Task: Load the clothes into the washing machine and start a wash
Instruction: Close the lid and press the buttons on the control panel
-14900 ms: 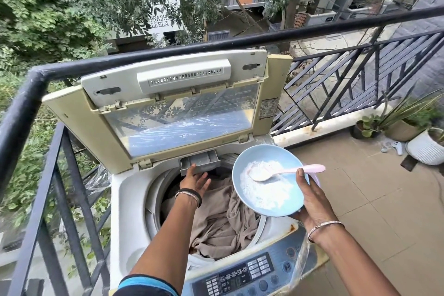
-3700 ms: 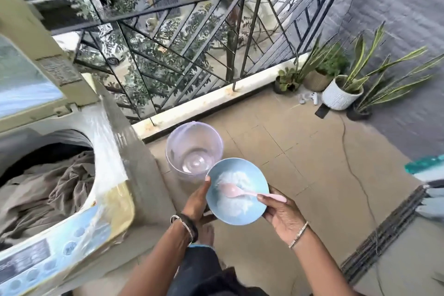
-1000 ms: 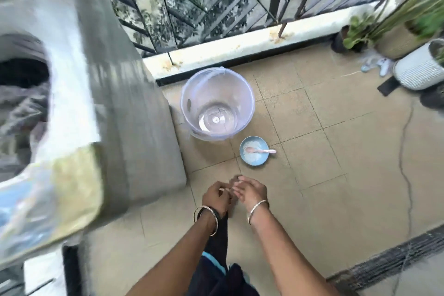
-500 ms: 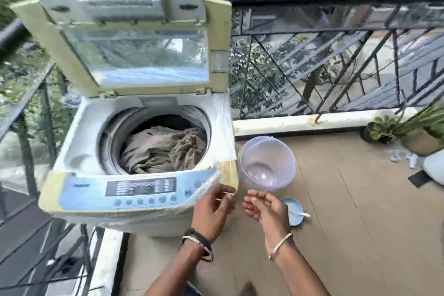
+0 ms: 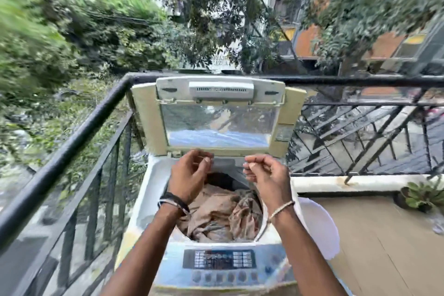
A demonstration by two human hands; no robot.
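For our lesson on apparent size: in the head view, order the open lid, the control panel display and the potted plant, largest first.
1. Open lid
2. Control panel display
3. Potted plant, partly cropped and farther away, so its true size is unsure.

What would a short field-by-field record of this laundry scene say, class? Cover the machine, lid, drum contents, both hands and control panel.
machine: white top-loading washing machine beside a black metal balcony railing
lid: cream lid with clear window, raised upright
drum contents: crumpled beige clothes
left hand: above the drum, empty, fingers curled
right hand: above the drum, empty, fingers curled
control panel: blue panel with dark display, untouched
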